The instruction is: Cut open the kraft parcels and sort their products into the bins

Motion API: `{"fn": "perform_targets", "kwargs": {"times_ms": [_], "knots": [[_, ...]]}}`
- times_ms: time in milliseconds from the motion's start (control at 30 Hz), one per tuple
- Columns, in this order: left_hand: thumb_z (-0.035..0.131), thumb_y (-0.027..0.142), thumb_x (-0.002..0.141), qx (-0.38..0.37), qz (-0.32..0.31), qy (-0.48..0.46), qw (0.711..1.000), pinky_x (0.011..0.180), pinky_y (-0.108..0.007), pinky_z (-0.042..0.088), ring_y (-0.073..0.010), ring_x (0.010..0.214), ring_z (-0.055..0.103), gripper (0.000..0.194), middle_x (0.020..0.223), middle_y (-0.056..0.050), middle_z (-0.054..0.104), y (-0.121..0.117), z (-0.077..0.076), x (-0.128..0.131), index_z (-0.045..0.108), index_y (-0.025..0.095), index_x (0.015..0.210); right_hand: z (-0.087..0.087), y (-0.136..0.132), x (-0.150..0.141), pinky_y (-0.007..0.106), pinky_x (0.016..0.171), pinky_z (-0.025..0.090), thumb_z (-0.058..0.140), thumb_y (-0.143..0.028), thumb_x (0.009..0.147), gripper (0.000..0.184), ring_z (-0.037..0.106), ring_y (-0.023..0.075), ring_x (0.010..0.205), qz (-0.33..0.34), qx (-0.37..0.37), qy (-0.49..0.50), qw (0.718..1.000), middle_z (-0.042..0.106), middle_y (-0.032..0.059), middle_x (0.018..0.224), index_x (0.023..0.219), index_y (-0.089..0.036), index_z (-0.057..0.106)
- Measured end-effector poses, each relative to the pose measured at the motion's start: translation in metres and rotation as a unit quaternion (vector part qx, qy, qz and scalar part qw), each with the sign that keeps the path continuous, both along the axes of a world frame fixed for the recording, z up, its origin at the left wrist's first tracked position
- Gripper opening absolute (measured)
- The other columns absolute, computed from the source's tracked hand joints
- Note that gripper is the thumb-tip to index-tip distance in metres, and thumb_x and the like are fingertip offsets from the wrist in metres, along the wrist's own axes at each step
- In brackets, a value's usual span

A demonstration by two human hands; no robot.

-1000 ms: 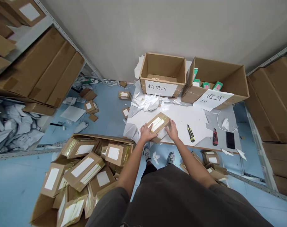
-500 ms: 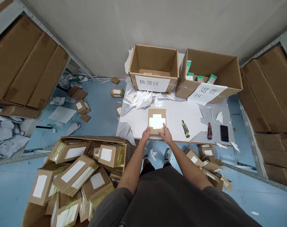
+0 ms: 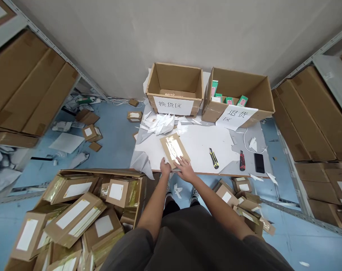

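A flat cardboard box [image 3: 167,147] lies tilted on the white-covered table, close to its front edge. Its top carries a white, streaky patch [image 3: 174,145]; whether that is torn label or glare I cannot tell. My right hand [image 3: 185,169] rests on the near right part of the box with fingers spread. Beside the box's near left corner is my left hand [image 3: 165,167], fingers curled closed; anything inside them is hidden. To the right lie a yellow-black utility knife [image 3: 214,158] and a red-black utility knife [image 3: 242,160].
Two open cartons with paper signs stand behind, the left carton [image 3: 175,98] and the right carton [image 3: 238,98] holding green-pink boxes. Crumpled paper [image 3: 162,123] and a phone [image 3: 259,163] lie on the table. A large bin [image 3: 103,171] of parcels stands lower left; shelves flank both sides.
The box has turned askew and shifted slightly left on the table. My right hand went from gripping its edge to lying flat on top; my left hand curled at the corner. The view shifted.
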State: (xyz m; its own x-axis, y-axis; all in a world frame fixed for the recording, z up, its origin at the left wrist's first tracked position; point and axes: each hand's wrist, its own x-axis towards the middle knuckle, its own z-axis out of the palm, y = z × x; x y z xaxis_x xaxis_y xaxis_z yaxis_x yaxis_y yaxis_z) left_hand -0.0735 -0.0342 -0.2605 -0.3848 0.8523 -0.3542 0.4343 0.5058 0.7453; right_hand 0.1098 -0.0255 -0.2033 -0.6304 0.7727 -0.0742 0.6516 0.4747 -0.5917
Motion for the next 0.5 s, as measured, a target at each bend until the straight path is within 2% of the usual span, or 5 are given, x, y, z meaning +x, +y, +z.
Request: {"fn": "perform_targets", "kwargs": {"times_ms": [100,167,300,400,500], "knots": [[0.045,0.037,0.102,0.033,0.053,0.086,0.994,0.118,-0.047,0.048,-0.0299,0.144,0.055,0.066,0.163,-0.02,0.049,0.013,0.021,-0.034,0.038,0.016,0.165,-0.008,0.019,0.03,0.054,0.124,0.037,0.053,-0.027,0.099,0.05,0.044,0.0296,0.152,-0.108,0.035,0.055,0.992,0.057,0.01,0.157,0.147,-0.026,0.066],[0.056,0.047,0.099,0.082,-0.063,0.143,0.984,0.123,-0.043,0.043,-0.0298,0.155,0.042,0.071,0.171,-0.016,0.039,0.031,0.036,-0.055,0.043,0.018,0.163,-0.016,0.042,0.07,0.055,0.121,0.041,0.049,-0.029,0.099,0.047,0.054,0.0308,0.141,-0.239,0.043,0.048,0.969,0.066,0.0153,0.144,0.142,-0.021,0.067],[0.087,0.065,0.07,0.071,-0.295,0.208,0.93,0.129,-0.05,0.032,-0.0417,0.165,0.015,0.123,0.179,-0.016,0.016,0.071,0.051,-0.079,0.031,0.017,0.169,-0.048,0.083,0.16,0.058,0.106,0.049,0.054,-0.038,0.095,0.049,0.061,0.0394,0.127,-0.441,-0.055,-0.092,0.891,0.066,0.0279,0.132,0.131,-0.009,0.067],[0.09,0.073,0.061,0.019,-0.348,0.212,0.913,0.127,-0.052,0.034,-0.0455,0.164,0.013,0.143,0.179,-0.017,0.016,0.088,0.049,-0.084,0.02,0.016,0.172,-0.079,0.092,0.199,0.051,0.092,0.054,0.065,-0.046,0.089,0.041,0.069,0.0379,0.11,-0.483,-0.138,-0.151,0.851,0.072,0.0256,0.112,0.114,-0.013,0.072],[0.089,0.078,0.058,-0.027,-0.343,0.23,0.91,0.125,-0.055,0.034,-0.0496,0.163,0.01,0.148,0.179,-0.014,0.018,0.09,0.052,-0.083,0.017,0.019,0.173,-0.095,0.091,0.202,0.045,0.084,0.054,0.062,-0.048,0.093,0.035,0.071,0.0342,0.096,-0.447,-0.16,-0.132,0.87,0.074,0.0227,0.098,0.104,-0.017,0.07]]}}
